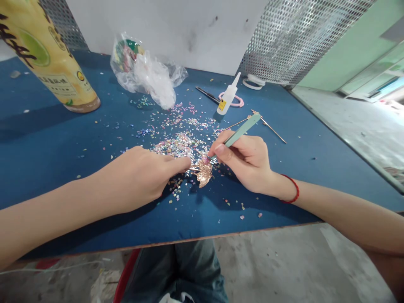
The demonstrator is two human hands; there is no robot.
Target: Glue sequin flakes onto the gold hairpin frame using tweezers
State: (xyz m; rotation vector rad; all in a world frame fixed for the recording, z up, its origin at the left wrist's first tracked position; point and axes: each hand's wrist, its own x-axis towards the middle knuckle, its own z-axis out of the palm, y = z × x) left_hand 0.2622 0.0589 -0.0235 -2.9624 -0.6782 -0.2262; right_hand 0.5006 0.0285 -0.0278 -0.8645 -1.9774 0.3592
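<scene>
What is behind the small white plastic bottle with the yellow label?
Apparently pink-handled scissors: dark blade and some handle show; the bottle covers the part between.

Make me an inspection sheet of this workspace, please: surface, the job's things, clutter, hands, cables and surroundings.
Surface: blue tabletop, strewn with glittery flakes, densest around the hands.
Job's things: gold-coloured ornament; green tweezers, tip end at the ornament.
Clutter: clear plastic bag, small white bottle with a yellow label, pink-handled tool, large yellow bottle.
Left hand: fingers hold the ornament's side.
Right hand: fingers grip the tweezers.
Cables: thin pale cord-like strand below the tabletop, lower left; its use cannot be told.
Surroundings: perforated panel, white board, grey floor.
</scene>
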